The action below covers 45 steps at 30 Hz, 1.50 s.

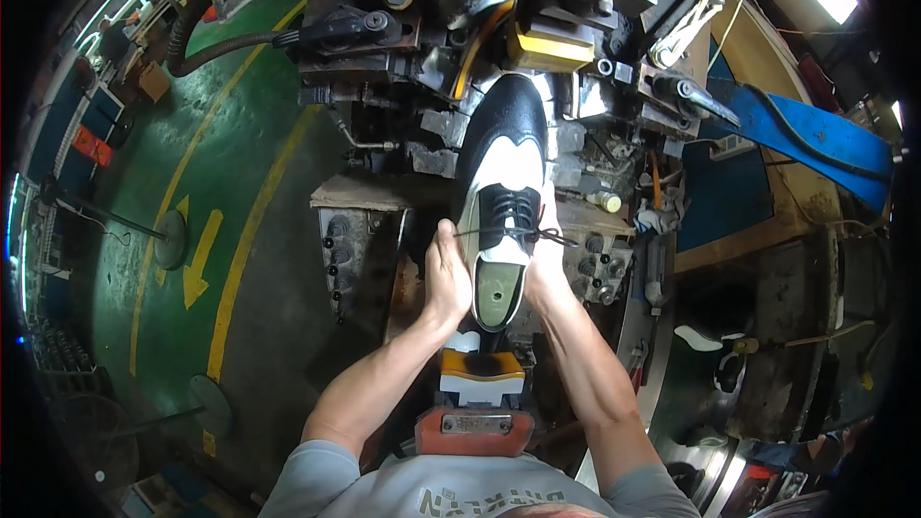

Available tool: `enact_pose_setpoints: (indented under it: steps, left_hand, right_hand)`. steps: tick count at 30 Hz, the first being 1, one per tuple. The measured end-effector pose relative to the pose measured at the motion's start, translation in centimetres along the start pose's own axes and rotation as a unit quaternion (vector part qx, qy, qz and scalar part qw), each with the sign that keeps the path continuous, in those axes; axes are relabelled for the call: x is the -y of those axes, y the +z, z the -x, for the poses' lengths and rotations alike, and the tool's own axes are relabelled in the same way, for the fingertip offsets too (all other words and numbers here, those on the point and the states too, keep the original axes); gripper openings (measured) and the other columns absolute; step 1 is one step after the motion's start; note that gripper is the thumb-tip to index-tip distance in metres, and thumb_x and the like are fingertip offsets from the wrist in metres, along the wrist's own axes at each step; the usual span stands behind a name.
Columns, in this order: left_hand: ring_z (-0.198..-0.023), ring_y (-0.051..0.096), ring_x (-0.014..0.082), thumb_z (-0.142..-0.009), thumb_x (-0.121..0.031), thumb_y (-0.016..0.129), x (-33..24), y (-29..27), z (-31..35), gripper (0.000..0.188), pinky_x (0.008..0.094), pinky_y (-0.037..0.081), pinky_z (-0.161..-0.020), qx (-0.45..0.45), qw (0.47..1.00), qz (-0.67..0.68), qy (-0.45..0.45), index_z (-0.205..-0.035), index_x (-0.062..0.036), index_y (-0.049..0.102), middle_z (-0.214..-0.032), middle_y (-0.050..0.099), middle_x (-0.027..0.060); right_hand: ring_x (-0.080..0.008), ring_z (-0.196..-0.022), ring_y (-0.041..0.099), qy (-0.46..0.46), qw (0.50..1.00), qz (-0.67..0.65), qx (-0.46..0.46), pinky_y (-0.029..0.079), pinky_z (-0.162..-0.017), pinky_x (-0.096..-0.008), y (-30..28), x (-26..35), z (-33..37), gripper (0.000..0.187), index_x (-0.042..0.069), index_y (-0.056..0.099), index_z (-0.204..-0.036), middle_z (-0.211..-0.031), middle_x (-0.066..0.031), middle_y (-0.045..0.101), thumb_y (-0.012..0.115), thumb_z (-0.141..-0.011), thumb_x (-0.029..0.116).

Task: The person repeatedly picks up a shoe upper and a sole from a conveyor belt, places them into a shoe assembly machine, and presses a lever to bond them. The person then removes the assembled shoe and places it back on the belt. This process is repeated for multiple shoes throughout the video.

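A black and white lace-up shoe [511, 165] lies lengthwise in front of me, its black toe pointing away into the machine [460, 125]. Inside its heel opening shows a green shoe last [497, 293] with a small hole. My left hand [448, 273] presses along the shoe's left side, thumb upward. On the other side my right hand [546, 254] grips the shoe, its fingers mostly hidden behind the upper. Black laces [508, 230] are tied across the front, with loose ends sticking out to the right. Below the heel sits a yellow-and-white pad [482, 374].
A yellow block [552, 46] hangs just above the toe, between metal clamps. Control knobs [336, 254] line both sides of the machine. A blue arm [815, 139] juts out at right. A white shoe part [698, 338] lies lower right. Green floor with yellow markings [203, 259] stretches left.
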<state>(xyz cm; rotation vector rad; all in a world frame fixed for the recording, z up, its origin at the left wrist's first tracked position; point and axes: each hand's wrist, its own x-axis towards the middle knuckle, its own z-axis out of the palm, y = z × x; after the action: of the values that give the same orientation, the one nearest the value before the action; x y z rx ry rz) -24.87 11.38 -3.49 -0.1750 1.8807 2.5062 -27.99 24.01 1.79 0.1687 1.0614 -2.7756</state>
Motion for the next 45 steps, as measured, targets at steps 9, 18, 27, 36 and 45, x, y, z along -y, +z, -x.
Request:
enact_pose_setpoints:
  steps: [9,18,27,36,45]
  left_hand:
    - [-0.103,0.058,0.0150,-0.108,-0.039,0.025,-0.6,-0.3,1.1,0.051,0.0284,0.046,-0.092,-0.007,0.999,0.013,-0.030,-0.121,0.0009,0.053,-0.112,0.062,0.0090]
    - [-0.126,0.049,0.0276,-0.106,-0.031,0.037,-2.3,-6.5,0.4,0.044,0.0362,0.035,-0.109,-0.072,0.970,-0.212,0.095,-0.133,0.0016,0.050,-0.136,0.052,0.0177]
    - [-0.139,0.036,0.0287,-0.089,0.001,0.046,8.8,-22.8,-0.5,0.050,0.0363,0.031,-0.112,-0.412,0.874,-0.253,0.044,-0.138,0.0040,0.043,-0.149,0.039,0.0187]
    - [-0.130,0.047,0.0268,-0.088,0.010,0.041,8.7,-25.8,0.1,0.053,0.0358,0.035,-0.110,-0.387,0.901,-0.196,-0.018,-0.140,0.0049,0.042,-0.142,0.047,0.0197]
    - [-0.119,0.056,0.0219,-0.101,-0.010,0.049,0.3,-8.6,2.2,0.031,0.0332,0.039,-0.107,-0.124,0.972,-0.117,0.162,-0.129,0.0043,0.052,-0.125,0.061,0.0153]
  right_hand:
    - [-0.0130,-0.086,0.063,0.026,0.996,0.015,-0.079,0.054,-0.078,-0.0291,2.1,1.0,1.4,0.039,0.006,0.054,-0.119,-0.099,-0.0035,0.063,0.033,-0.107,0.037]
    - [-0.0164,-0.101,0.058,-0.022,0.994,0.093,-0.054,0.048,-0.089,-0.0346,-2.2,1.2,3.9,0.039,0.007,0.049,-0.128,-0.111,-0.0094,0.061,0.044,-0.104,0.037]
    - [-0.0174,-0.083,0.064,-0.030,0.978,0.064,-0.196,0.054,-0.078,-0.0310,-12.2,-1.2,8.7,0.032,0.004,0.052,-0.120,-0.097,-0.0111,0.065,0.046,-0.104,0.030]
    - [-0.0176,-0.083,0.064,-0.016,0.971,0.062,-0.230,0.054,-0.078,-0.0307,-13.5,-1.9,10.3,0.030,0.003,0.054,-0.117,-0.098,-0.0111,0.065,0.044,-0.105,0.028]
    - [-0.0112,-0.081,0.062,-0.037,0.994,0.065,-0.082,0.052,-0.075,-0.0271,-8.4,-3.3,8.0,0.033,0.001,0.055,-0.118,-0.095,-0.0052,0.065,0.043,-0.105,0.029]
